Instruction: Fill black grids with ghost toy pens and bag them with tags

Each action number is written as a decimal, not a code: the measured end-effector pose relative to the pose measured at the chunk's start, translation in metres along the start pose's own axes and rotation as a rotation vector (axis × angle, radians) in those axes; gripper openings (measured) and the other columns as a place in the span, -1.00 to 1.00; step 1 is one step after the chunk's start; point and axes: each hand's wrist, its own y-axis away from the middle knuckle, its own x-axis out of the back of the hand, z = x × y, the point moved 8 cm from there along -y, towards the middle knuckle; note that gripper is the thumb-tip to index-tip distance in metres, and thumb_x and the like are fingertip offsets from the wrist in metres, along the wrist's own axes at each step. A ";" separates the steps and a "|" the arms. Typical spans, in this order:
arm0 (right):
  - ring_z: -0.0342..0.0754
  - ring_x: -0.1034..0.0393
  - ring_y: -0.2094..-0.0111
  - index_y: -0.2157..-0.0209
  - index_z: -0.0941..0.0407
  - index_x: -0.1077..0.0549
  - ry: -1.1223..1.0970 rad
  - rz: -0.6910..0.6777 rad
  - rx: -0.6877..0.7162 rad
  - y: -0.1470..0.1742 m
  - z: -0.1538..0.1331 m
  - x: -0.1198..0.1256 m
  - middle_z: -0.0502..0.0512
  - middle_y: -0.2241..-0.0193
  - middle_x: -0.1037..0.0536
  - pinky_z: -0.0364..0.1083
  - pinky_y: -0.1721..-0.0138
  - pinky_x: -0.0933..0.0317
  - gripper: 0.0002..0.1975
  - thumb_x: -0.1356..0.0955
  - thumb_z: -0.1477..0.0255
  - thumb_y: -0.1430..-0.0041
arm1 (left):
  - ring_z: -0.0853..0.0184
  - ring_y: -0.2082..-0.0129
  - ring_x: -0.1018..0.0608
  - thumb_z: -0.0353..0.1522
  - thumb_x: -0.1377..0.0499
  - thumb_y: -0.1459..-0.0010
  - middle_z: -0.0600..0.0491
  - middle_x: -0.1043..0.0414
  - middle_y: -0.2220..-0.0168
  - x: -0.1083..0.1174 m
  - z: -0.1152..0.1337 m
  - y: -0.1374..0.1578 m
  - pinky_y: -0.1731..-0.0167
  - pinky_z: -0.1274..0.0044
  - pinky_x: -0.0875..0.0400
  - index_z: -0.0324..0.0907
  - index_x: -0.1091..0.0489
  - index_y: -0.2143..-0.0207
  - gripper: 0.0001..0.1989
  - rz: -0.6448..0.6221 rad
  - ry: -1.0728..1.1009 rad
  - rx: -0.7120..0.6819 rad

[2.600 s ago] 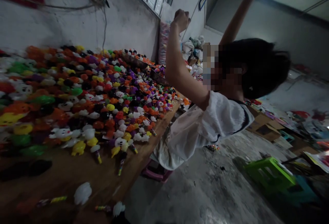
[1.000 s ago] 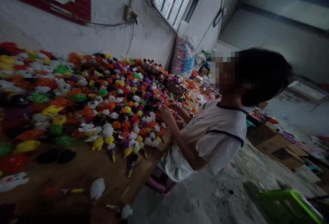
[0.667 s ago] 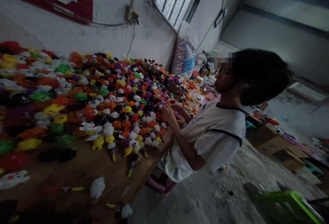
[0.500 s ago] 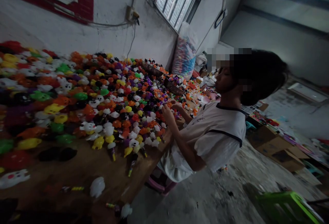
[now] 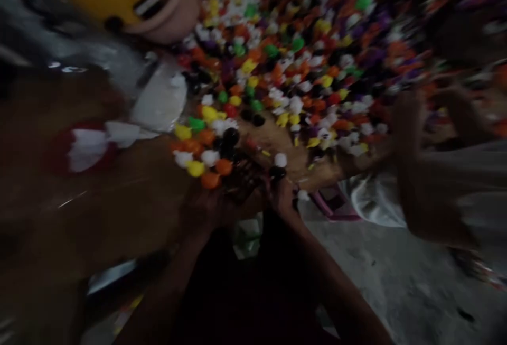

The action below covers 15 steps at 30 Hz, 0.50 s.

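Dim light and motion blur soften my hands. My left hand [image 5: 203, 205] is at the table edge, just below a small heap of colourful toy figures [image 5: 209, 160] in orange, white, yellow, green and black. Its fingers are too dark to make out. To the right, my right hand [image 5: 283, 194] appears closed around a small black toy figure [image 5: 277, 172]. Just beyond it is a white toy figure [image 5: 280, 160]. A thin stick with a yellow end [image 5: 259, 147] lies between the heap and the white figure.
A large pile of toy figures [image 5: 301, 81] covers the far table. A yellow-and-pink container [image 5: 170, 12] and clear plastic bag [image 5: 160, 94] stand left. White paper lies on a red round piece [image 5: 87, 149]. A co-worker's arm [image 5: 412, 165] reaches in from the right, above a pink stool [image 5: 336, 202].
My view has swung from the co-worker and window down and left to the table before me. Both my hands have come into view.
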 end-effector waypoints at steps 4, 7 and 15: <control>0.18 -0.59 0.20 0.18 0.20 -0.59 -0.056 -0.015 -0.026 -0.007 -0.007 -0.010 0.35 0.26 -0.65 0.01 0.20 -0.40 -0.71 -0.38 0.25 -0.36 | 0.13 0.15 -0.63 -0.42 -0.13 -0.29 -0.08 -0.63 0.10 0.015 -0.020 0.013 0.14 0.38 -0.51 -0.12 -0.63 0.05 -0.71 -0.036 -0.108 0.065; 0.15 -0.57 0.26 0.16 0.18 -0.58 -0.075 -0.034 0.022 -0.019 -0.013 0.003 0.31 0.26 -0.65 0.01 0.22 -0.39 -0.71 -0.36 0.24 -0.35 | 0.11 0.05 -0.62 -0.43 -0.12 -0.29 -0.08 -0.63 0.04 0.011 -0.010 0.000 0.05 0.38 -0.50 -0.10 -0.61 0.02 -0.68 -0.060 -0.074 0.062; 0.15 -0.55 0.16 0.14 0.10 -0.58 -0.321 -0.007 0.198 -0.037 -0.056 0.004 0.24 0.17 -0.68 0.06 0.11 -0.45 -0.62 -0.29 0.11 -0.39 | 0.13 0.03 -0.62 -0.44 -0.09 -0.35 -0.06 -0.61 0.00 0.012 -0.007 -0.001 0.02 0.40 -0.51 -0.08 -0.57 -0.07 -0.65 -0.141 -0.041 0.123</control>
